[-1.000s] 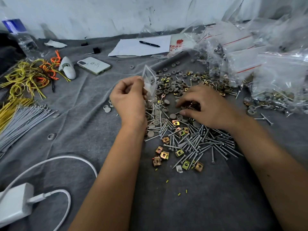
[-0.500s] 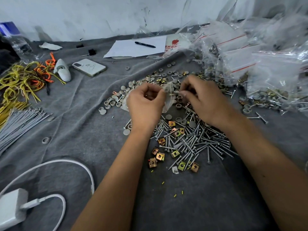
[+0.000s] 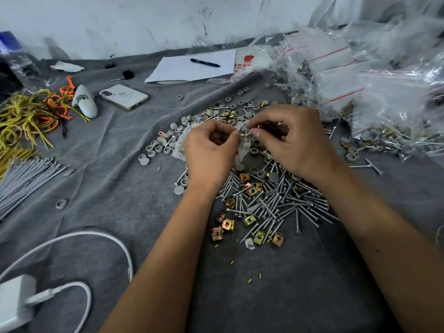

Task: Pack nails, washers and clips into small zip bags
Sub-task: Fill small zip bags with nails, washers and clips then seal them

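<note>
My left hand (image 3: 210,150) pinches the rim of a small clear zip bag (image 3: 243,145) that hangs between both hands. My right hand (image 3: 292,143) holds small metal parts at the bag's mouth; its curled fingers hide exactly which parts. Below the hands lies a heap of silver nails (image 3: 278,203) mixed with brass-coloured clips (image 3: 227,224). Grey round washers (image 3: 153,148) are scattered to the left and behind the hands.
Filled and empty zip bags (image 3: 384,97) pile up at the right. A phone (image 3: 123,96), paper with a pen (image 3: 205,62), yellow and orange ties (image 3: 26,116), grey cable ties (image 3: 22,174) and a white charger (image 3: 14,306) with its cable lie on the grey cloth.
My right hand left the heap and rose to the bag's mouth. My left hand lowered the bag and moved right to meet it. The view shifted slightly.
</note>
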A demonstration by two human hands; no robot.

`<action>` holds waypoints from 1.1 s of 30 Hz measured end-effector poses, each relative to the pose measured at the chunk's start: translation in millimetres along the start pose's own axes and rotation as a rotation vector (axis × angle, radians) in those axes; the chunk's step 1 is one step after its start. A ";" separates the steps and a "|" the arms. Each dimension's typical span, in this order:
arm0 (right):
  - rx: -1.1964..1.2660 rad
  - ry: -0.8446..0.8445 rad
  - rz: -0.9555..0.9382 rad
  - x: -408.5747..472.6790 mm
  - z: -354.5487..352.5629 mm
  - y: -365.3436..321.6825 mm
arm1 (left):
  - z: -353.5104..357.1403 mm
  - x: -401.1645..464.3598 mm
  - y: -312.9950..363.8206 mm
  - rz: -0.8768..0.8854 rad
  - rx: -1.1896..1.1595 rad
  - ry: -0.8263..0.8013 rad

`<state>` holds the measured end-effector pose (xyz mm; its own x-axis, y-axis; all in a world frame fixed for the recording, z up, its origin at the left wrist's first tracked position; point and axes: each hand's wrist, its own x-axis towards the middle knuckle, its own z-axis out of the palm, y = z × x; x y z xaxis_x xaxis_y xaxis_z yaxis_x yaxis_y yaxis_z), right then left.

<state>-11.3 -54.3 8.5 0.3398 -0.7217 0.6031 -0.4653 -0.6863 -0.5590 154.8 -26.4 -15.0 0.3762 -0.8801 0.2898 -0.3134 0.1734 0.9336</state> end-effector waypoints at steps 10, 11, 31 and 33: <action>0.130 -0.041 0.110 -0.8 2.3 4.2 | -0.1 5.4 -3.5 -0.074 -0.171 0.098; 0.136 -0.069 0.086 -0.8 1.2 4.0 | -0.6 6.3 -3.4 -0.084 -0.212 0.123; 0.144 -0.645 0.142 -1.3 4.1 -1.3 | -2.9 7.4 -3.9 -0.088 -0.217 0.175; 0.205 -0.495 0.166 -1.0 3.8 0.0 | -1.9 7.3 -4.8 -0.065 -0.165 0.152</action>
<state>-8.5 -53.9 5.8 0.6418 -0.7439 0.1863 -0.3932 -0.5279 -0.7528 160.8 -32.8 -17.0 0.5215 -0.8174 0.2448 -0.1422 0.1996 0.9695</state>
